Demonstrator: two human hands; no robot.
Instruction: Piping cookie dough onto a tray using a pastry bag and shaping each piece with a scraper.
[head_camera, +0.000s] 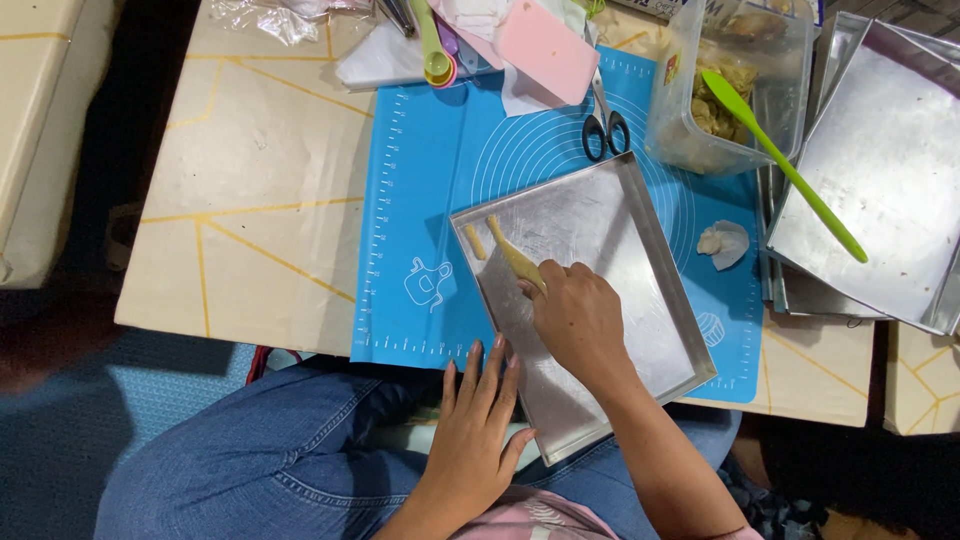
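Observation:
A square metal baking tray (640, 300) lies tilted on a blue silicone mat (440, 190). My right hand (578, 315) is over the tray and holds a long yellowish dough stick (512, 254) at its near end, laying it on the tray's far left part. A shorter dough piece (474, 241) lies beside it, near the tray's left corner. My left hand (474, 432) rests flat with fingers apart at the tray's near edge, above my jeans-clad lap.
A clear plastic tub (730, 90) of dough with a green spatula (785, 165) stands at the back right. Stacked metal trays (880, 170) sit right. Scissors (604, 125), a pink scraper (548, 48), measuring spoons (436, 55) and a dough lump (724, 243) lie around the mat.

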